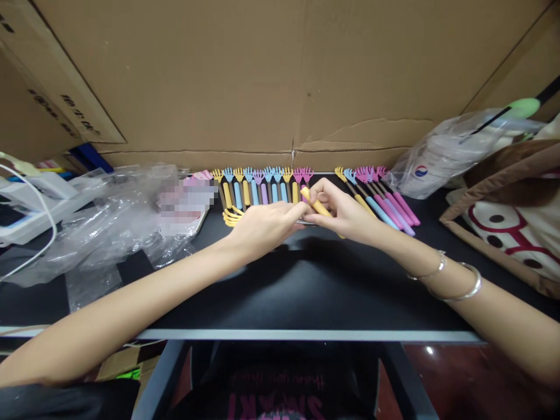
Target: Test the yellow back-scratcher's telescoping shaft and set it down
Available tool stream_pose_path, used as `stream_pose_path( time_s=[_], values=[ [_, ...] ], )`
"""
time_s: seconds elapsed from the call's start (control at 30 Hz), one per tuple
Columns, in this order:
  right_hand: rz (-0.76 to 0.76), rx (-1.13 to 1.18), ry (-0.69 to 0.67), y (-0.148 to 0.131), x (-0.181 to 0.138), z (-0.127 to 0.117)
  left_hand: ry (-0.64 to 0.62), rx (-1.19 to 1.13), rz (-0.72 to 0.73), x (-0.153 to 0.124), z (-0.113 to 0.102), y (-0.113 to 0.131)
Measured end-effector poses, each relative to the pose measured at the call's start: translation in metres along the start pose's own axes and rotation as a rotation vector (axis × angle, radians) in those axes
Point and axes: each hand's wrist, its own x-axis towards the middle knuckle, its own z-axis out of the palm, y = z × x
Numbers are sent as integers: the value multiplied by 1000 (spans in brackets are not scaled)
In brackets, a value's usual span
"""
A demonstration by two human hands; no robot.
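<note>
Both hands are meeting at the middle of the black table (pixel 280 291). The right hand (pixel 345 216) is pinching a yellow-handled back scratcher (pixel 315 204) between thumb and fingers, and the left hand (pixel 262 227) is bringing its pressed-together fingertips to the same handle. A far row of scratchers (pixel 262 186) is already lying lined up, a looser group (pixel 380 198) is fanning out to the right, and a few yellow claw heads (pixel 230 217) are waiting near the left wrist. Crumpled plastic bags (pixel 122 216) on the left are looking mostly emptied.
</note>
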Motion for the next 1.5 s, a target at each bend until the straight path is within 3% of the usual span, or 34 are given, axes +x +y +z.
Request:
stream_pose_path(
  time_s=[0.23,0.4,0.47,0.67,0.8,1.1,1.5],
  values=[
    [38,114,91,6,2,-15,79,58,16,-14,-11,-12],
    [53,-19,62,11,-13,-26,98,36,-8,-21,-8,-22],
    [64,-158,67,13,-21,-29,102,49,-13,-23,-7,-25],
    [74,-866,166,16,-32,-25,144,105,-28,-26,-8,-28],
    [33,-1060,127,16,-32,-14,124,81,-57,-27,-9,-26],
    [-12,-1123,116,7,-37,3,76,49,-66,-30,-6,-16],
    [11,-1108,111,5,-38,5,39,6,-68,-31,-2,-17]
  ],
)
